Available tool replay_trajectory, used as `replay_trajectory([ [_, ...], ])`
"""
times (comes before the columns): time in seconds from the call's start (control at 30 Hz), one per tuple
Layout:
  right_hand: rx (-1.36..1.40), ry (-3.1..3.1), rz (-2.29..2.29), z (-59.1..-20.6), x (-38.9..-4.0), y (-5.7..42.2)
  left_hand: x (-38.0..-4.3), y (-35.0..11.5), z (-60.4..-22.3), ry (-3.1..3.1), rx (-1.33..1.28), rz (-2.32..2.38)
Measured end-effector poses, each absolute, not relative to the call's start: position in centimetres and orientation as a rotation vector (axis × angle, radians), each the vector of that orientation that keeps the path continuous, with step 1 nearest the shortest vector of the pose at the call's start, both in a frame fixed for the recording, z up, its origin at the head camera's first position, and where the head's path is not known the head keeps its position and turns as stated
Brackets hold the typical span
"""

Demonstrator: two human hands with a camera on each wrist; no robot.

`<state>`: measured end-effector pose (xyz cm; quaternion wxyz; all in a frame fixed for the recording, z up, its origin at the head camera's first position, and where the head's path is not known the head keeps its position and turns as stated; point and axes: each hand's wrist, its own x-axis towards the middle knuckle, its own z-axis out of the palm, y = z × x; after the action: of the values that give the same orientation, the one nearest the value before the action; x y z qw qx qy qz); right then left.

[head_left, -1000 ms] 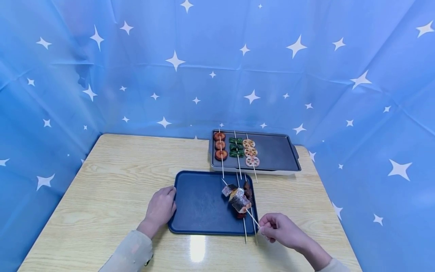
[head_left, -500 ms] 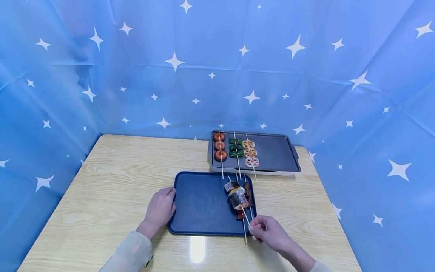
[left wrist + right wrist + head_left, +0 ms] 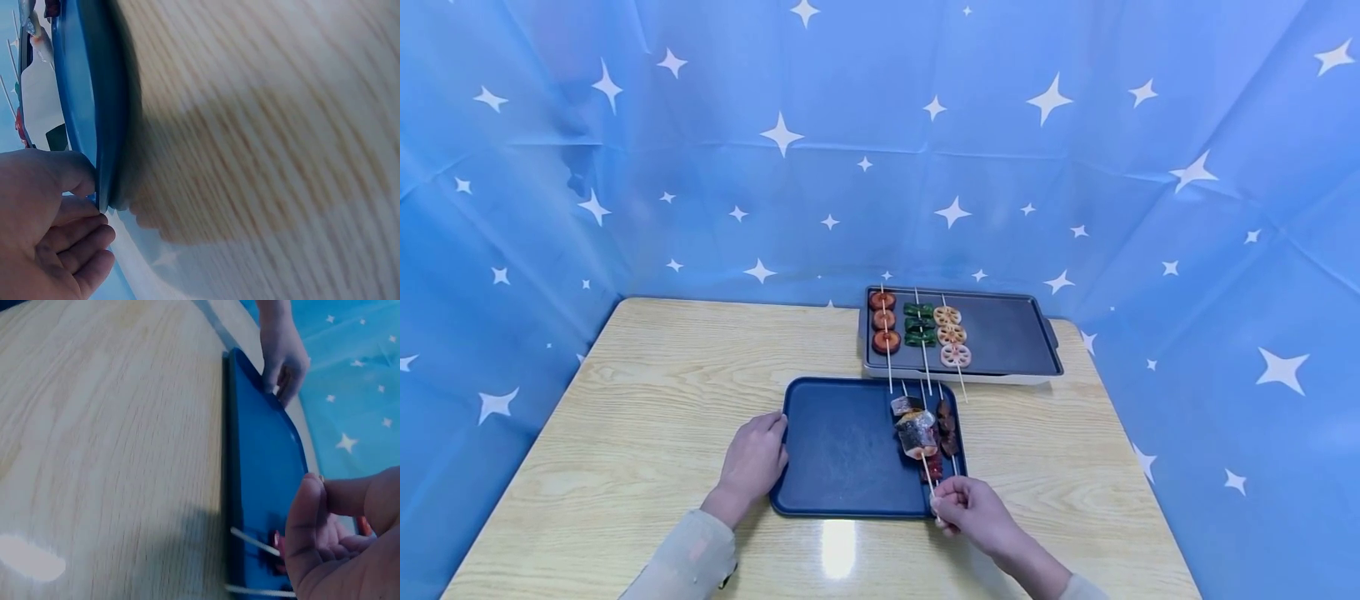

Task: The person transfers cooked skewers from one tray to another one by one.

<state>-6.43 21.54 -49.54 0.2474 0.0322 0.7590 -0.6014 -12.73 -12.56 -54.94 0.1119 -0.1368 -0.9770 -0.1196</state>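
In the head view, my left hand (image 3: 752, 457) holds the left rim of a dark blue tray (image 3: 842, 450). The left wrist view shows its thumb and index finger pinching that rim (image 3: 100, 156). My right hand (image 3: 973, 512) pinches the bare lower end of a fish skewer (image 3: 916, 433), threaded with silver-skinned chunks. This skewer hangs over the tray's right part, partly covering a red skewer (image 3: 932, 468). Beside it, a dark brown meat skewer (image 3: 947, 429) lies along the tray's right side. In the right wrist view, my curled fingers hide most of the held stick.
Behind the tray stands a rectangular griddle (image 3: 1011, 333). On its left half lie a skewer of reddish-brown round slices (image 3: 885, 321), a green vegetable skewer (image 3: 919, 327) and a lotus root skewer (image 3: 952, 336), their sticks jutting over the front edge. A blue starry curtain (image 3: 820, 183) surrounds the wooden table (image 3: 625, 417).
My right hand has moved left with the fish skewer, which has swung from slanted to nearly in line with the other skewers. My left hand has stayed on the tray rim.
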Motion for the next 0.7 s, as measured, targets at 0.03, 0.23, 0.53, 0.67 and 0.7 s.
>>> replay_trajectory([
  [0.03, 0.086, 2.064, -1.641, -49.5, -6.4, 21.4, -12.7, -12.6, -54.9, -2.870, -0.398, -0.352],
  [0.23, 0.088, 2.020, -1.653, -49.8, -6.6, 20.5, -12.8, -12.6, -55.0, -2.883, -0.390, -0.360],
  [0.53, 0.093, 2.015, -1.673, -50.1, -6.8, 19.2, -12.8, -12.7, -55.0, -2.874, -0.397, -0.356],
  [0.67, 0.121, 2.018, -1.664, -50.3, -6.7, 18.8, -12.8, -12.7, -55.2, -2.868, -0.399, -0.349],
  [0.7, 0.123, 2.021, -1.665, -50.4, -6.7, 18.8, -12.8, -12.7, -55.2, -2.867, -0.401, -0.348],
])
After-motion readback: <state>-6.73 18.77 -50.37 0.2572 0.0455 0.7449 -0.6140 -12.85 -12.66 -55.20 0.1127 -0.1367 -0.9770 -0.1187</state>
